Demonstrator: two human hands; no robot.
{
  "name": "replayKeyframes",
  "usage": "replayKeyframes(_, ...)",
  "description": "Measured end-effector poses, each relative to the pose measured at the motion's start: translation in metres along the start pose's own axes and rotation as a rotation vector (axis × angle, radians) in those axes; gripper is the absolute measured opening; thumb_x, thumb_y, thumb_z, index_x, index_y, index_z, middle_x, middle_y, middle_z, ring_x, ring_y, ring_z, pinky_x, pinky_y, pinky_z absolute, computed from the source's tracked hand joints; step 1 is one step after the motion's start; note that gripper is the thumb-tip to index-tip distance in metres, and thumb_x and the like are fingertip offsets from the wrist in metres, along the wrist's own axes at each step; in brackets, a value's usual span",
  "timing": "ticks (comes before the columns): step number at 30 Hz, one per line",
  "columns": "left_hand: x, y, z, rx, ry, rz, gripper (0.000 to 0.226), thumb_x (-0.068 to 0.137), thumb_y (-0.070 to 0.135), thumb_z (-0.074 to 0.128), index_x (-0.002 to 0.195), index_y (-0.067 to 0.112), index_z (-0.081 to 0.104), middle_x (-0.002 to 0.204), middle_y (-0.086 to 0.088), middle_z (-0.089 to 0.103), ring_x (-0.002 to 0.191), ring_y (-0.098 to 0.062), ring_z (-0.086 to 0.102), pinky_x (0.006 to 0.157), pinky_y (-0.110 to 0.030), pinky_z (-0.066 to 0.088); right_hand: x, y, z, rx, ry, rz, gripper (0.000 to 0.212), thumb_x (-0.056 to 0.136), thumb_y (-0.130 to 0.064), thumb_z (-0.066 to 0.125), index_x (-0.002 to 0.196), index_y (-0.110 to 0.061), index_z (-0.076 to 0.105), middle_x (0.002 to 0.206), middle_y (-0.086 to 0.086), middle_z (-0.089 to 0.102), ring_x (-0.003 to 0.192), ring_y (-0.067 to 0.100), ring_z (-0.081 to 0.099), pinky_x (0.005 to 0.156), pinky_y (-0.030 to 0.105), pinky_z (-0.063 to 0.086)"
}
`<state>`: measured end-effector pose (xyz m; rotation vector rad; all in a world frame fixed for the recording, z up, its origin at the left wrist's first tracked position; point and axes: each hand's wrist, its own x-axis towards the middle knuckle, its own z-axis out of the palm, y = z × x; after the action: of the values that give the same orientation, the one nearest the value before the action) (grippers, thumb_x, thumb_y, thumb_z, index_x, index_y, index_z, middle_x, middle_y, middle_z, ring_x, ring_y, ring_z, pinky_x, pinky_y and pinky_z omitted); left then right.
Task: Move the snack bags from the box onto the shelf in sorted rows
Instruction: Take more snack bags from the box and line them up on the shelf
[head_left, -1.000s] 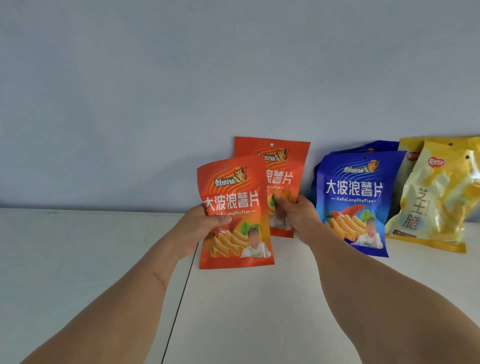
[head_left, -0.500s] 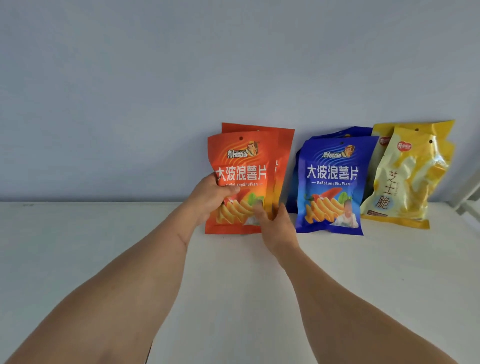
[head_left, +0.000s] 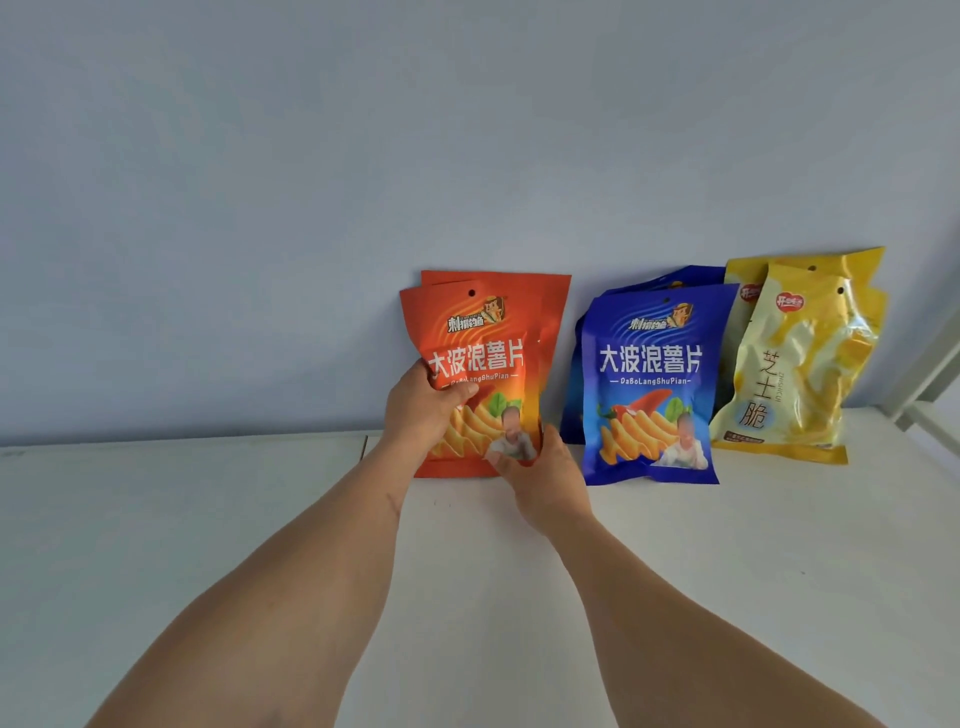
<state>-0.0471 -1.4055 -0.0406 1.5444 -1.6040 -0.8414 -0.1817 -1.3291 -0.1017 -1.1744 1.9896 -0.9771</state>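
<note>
Two orange snack bags stand against the wall on the white shelf. The front orange bag overlaps the rear orange bag, which shows only at its top and right edge. My left hand grips the front bag's left side, thumb across its face. My right hand holds the bags' lower right corner. Right of them lean two blue bags, one behind the other, then two yellow bags. The box is out of view.
A pale blue wall backs the shelf. A seam divides the shelf panels just left of the orange bags. A white frame post rises at the far right edge.
The front orange bag moved back and to the right, now upright in front of the rear one. My right hand slid from the rear bag's middle down to the lower corner.
</note>
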Motion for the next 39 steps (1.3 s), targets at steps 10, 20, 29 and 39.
replayKeyframes(10,0.001,-0.012,-0.006,-0.148,-0.022,-0.082,0.06,0.079,0.046,0.081,0.126,0.022,0.051,0.113,0.007,0.064,0.105,-0.02,0.066,0.089,-0.037,0.054,-0.005,-0.012,0.001,-0.055,0.04,0.022,0.079,0.082,-0.056,0.072,0.144,-0.021,0.037,0.139,0.001,0.053,0.126,0.026,0.052,0.1,0.049,0.05)
replayKeyframes(20,-0.068,-0.059,-0.044,0.527,0.099,0.09,0.044,0.1,0.041,0.054,0.131,0.011,0.059,0.131,-0.01,0.062,0.119,-0.032,0.058,0.094,-0.041,0.047,-0.073,-0.016,-0.02,-0.695,0.057,-0.091,0.054,0.101,-0.049,0.043,0.137,-0.009,0.044,0.137,0.012,0.051,0.128,0.031,0.048,0.099,0.042,0.043)
replayKeyframes(29,-0.216,-0.09,-0.104,1.193,0.047,0.401,0.035,0.105,0.03,0.039,0.119,0.013,0.066,0.116,-0.005,0.066,0.106,-0.028,0.061,0.087,-0.039,0.046,-0.16,-0.036,-0.012,-1.092,-0.125,-0.823,0.033,0.106,-0.03,0.033,0.126,-0.016,0.055,0.125,0.005,0.059,0.116,0.026,0.053,0.094,0.038,0.041)
replayKeyframes(39,-0.475,-0.129,-0.196,1.292,0.154,-0.014,0.027,0.103,0.026,0.043,0.109,0.014,0.066,0.106,-0.004,0.067,0.096,-0.028,0.062,0.08,-0.039,0.047,-0.362,-0.02,0.05,-0.996,-0.359,-1.296,0.028,0.101,-0.021,0.04,0.125,-0.017,0.053,0.124,0.003,0.058,0.115,0.024,0.053,0.094,0.035,0.04)
